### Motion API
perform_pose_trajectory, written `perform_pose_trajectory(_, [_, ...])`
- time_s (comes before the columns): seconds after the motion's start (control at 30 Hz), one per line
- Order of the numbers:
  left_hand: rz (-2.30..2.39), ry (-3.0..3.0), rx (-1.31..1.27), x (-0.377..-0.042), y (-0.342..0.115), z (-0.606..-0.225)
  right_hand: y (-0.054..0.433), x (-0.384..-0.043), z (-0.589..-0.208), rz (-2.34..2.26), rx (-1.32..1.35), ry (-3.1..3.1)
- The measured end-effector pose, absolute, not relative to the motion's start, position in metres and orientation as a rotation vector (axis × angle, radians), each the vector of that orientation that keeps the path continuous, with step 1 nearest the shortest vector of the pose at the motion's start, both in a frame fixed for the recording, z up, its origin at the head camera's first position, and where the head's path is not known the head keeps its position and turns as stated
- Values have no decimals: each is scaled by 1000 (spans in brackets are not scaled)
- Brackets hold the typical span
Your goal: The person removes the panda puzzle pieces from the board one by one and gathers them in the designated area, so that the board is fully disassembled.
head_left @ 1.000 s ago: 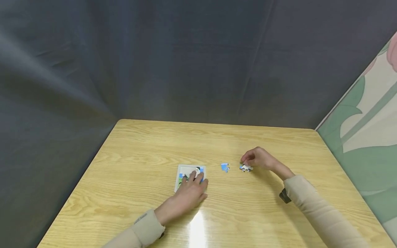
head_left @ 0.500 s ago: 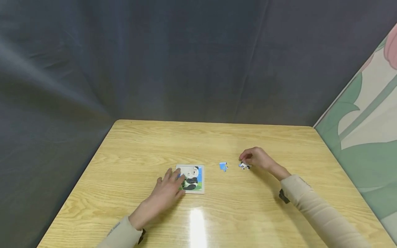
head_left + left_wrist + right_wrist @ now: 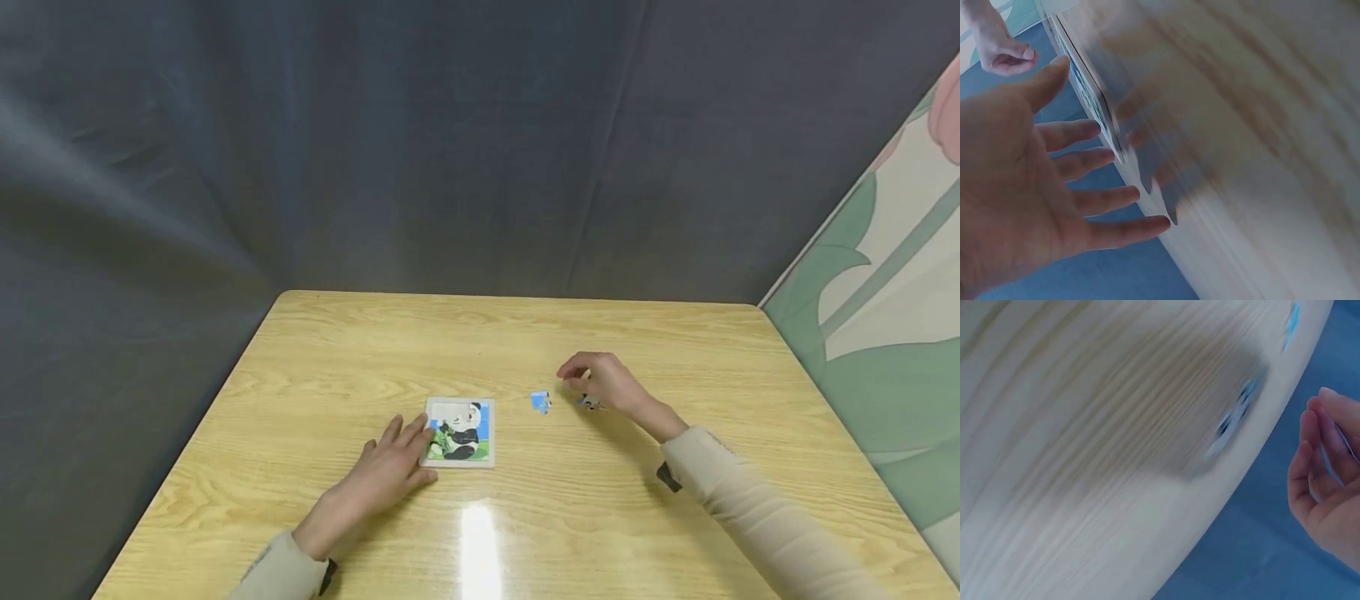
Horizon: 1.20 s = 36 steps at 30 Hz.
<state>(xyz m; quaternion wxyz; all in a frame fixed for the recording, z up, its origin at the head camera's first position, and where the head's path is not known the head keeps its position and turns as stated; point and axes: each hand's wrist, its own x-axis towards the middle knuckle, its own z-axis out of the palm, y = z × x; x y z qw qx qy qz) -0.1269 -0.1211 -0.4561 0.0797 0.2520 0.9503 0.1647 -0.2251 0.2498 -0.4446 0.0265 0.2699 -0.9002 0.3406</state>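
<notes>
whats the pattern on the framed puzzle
The puzzle shows a black-and-white panda against blue and green, clearest in the head view.

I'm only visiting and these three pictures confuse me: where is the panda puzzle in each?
Head: the panda puzzle is at lower middle, beside the left hand.
Left wrist: the panda puzzle is at upper left, nearly edge-on.
Right wrist: not in it; the blurry bluish shapes are loose pieces.
Shared landmark: the right hand, right of centre, then top left, then at the right edge.
</notes>
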Motion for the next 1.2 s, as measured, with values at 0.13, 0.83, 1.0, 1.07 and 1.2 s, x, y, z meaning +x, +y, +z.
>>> perform_pose_trajectory(0.13, [485, 2827, 749, -125, -121, -458, 221, -218, -443, 1033, 965, -2775])
perform_pose_trajectory(0.83, [463, 2831, 710, -123, -118, -457, 129, -201, -461, 850, 911, -2845])
perform_pose_trajectory(1.0, [449, 2838, 718, -123, -117, -460, 126, -201, -466, 785, 863, -2848])
perform_pose_trajectory(1.07, [439, 2841, 718, -123, -117, -461, 126, -200, -467, 781, 853, -2842])
perform_pose_trajectory(1.2, [438, 2843, 713, -122, -118, -461, 125, -199, -468, 791, 837, -2839])
